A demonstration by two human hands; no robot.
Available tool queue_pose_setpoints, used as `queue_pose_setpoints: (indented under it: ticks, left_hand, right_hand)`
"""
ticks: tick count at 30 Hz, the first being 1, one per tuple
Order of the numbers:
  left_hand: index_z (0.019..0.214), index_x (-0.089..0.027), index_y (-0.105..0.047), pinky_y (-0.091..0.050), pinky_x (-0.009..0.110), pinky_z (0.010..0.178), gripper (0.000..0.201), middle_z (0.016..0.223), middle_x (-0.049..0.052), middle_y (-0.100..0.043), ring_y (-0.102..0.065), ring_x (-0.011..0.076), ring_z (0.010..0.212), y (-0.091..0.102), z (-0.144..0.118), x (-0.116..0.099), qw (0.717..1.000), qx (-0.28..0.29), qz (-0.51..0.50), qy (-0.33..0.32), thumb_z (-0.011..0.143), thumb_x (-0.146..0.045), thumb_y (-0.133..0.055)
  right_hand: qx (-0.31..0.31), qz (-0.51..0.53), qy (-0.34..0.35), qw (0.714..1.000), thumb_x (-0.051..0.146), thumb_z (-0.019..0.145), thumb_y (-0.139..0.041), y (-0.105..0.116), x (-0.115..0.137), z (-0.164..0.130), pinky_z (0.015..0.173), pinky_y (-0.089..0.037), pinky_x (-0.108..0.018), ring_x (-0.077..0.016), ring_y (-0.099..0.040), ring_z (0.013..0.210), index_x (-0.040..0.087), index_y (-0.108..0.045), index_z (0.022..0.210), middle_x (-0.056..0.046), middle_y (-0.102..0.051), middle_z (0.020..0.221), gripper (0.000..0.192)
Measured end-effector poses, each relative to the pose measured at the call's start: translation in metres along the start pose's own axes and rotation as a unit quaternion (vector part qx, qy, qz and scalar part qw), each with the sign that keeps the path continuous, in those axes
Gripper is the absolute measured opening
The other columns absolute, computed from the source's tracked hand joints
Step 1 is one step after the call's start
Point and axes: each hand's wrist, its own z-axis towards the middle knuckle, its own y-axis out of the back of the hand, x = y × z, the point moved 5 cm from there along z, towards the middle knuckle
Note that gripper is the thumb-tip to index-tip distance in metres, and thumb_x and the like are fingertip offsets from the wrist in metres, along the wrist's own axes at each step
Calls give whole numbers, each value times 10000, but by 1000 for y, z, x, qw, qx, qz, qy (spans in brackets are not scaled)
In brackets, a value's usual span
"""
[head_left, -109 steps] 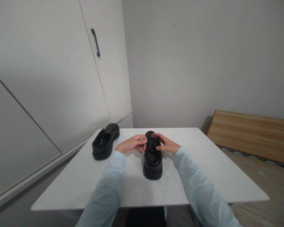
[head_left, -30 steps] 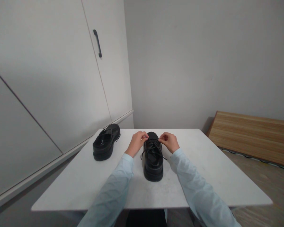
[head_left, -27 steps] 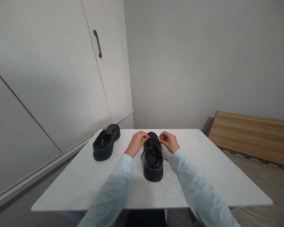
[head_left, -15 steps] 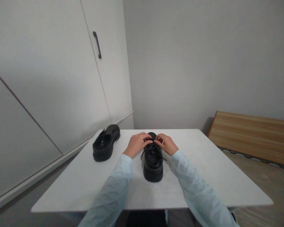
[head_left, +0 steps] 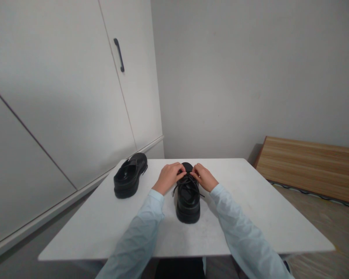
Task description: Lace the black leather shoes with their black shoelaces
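Observation:
A black lace-up shoe [head_left: 188,213] stands upright on the white table, its heel toward me and its toe pointing away. My left hand [head_left: 169,176] reaches in from the left, thumb and fingers pinched on the shoelace [head_left: 192,190] near the front of the lacing. From the right, my right hand [head_left: 205,177] pinches the lace in the same spot, close to the left fingertips. Loose lace ends hang out on both sides of the shoe. The fingers hide part of the lacing and the sides of the toe.
A second black shoe [head_left: 128,182] sits at the table's left edge, its lace hanging on the right side. White cabinet doors [head_left: 75,97] rise on the left, a grey wall [head_left: 235,77] behind. A wooden board [head_left: 308,170] stands beyond the white table [head_left: 250,224] on the right.
The fingers of both hands have closed more tightly at the lacing, and the right fingers are more curled. Both shoes stay in place.

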Motion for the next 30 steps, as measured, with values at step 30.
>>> queue_pose_setpoints:
  ticks: [30]
  left_hand:
    - [811, -146, -582, -381, 193, 505, 169, 583, -38, -536, -506, 90, 528, -18, -1, 14, 930, 27, -334, 155, 720, -286, -605]
  right_hand:
    - [-15, 408, -189, 893, 368, 623, -694, -1, -8, -2, 313, -335, -169, -61, -453, 367, 163, -544, 821, 78, -504, 543, 322]
